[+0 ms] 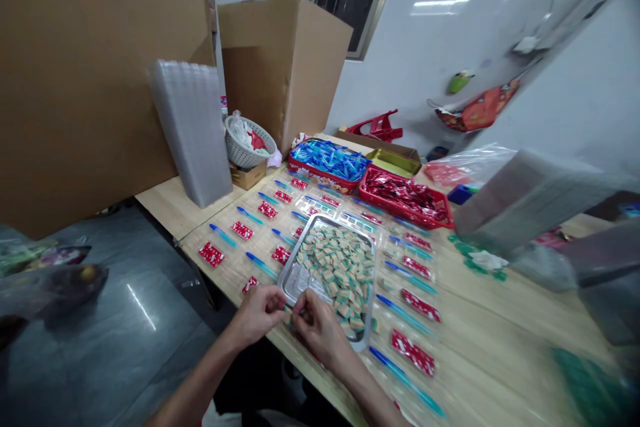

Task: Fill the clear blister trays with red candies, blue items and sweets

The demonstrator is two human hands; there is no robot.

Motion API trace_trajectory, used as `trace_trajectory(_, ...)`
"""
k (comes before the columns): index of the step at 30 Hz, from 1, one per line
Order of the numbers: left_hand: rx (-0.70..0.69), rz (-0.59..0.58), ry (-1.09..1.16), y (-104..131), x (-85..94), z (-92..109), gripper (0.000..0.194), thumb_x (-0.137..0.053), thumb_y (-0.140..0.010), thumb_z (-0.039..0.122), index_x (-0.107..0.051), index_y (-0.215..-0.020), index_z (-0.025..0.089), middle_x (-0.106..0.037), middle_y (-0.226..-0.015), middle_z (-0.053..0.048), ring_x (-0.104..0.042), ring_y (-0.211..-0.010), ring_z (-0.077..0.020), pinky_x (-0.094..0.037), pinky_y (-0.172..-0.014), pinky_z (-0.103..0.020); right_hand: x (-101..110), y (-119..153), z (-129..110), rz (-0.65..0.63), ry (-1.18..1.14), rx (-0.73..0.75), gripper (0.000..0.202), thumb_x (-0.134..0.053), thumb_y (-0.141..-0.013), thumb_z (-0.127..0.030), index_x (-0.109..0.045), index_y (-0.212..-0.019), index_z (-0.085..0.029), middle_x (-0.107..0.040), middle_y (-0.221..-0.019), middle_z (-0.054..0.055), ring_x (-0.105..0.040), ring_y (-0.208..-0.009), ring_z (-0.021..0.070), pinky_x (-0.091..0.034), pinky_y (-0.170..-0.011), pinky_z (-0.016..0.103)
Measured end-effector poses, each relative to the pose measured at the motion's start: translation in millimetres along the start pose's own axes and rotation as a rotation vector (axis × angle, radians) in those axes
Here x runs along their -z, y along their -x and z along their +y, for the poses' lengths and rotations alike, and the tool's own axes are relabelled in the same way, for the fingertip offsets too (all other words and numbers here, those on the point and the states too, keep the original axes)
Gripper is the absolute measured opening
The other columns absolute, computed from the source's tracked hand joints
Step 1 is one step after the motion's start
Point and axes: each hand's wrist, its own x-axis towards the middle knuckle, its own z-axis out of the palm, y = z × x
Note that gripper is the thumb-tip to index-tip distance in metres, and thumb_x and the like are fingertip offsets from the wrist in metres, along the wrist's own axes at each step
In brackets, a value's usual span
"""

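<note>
A metal tray (pixel 371 293) holds a pile of small green-and-tan blocks (pixel 340 260). My left hand (pixel 260 312) is at the tray's near left corner, thumb and fingers pinched together. Close beside it, my right hand (pixel 319 327) is also pinched, over the tray's near edge. Whatever lies between the fingertips is too small to make out. Around the tray, clear plastic packs hold blue pens (pixel 403 313) and red patterned packets (pixel 413 351) in rows.
Behind the tray stand a tub of blue pens (pixel 330 159) and a red basket (pixel 445 219) of red packets. Stacked clear plastic trays (pixel 193 133) rise at the left, near a grey basket (pixel 247 153). Large cardboard boxes (pixel 260 53) stand behind.
</note>
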Motion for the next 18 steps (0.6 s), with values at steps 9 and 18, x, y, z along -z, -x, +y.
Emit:
trace_trajectory(9,0.021,0.062,-0.227,-1,-14.8,-8,0.016,-0.052,-0.059,0.006,-0.065,-0.065,0.014,-0.055,-0.055,0.003,-0.048,-0.055,-0.0108,-0.032,-0.054,-0.022,-17,7,4,0.209,0.474,0.271,0.015,-0.046,-0.072,-0.006,-0.051,-0.074,-0.019,-0.06,-0.062,0.0,-0.053,-0.061,0.0163,-0.032,-0.062,0.027)
trace_trajectory(18,-0.046,0.005,-0.41,-5,-19.1,-5,0.022,-0.048,-0.065,0.006,-0.067,-0.064,0.016,-0.067,-0.066,-0.003,-0.059,-0.067,-0.0169,-0.037,-0.061,-0.026,-27,5,6,0.311,0.775,0.553,0.023,-0.044,-0.079,-0.001,-0.054,-0.067,-0.018,-0.059,-0.056,0.0,-0.049,-0.049,0.014,-0.029,-0.069,0.032)
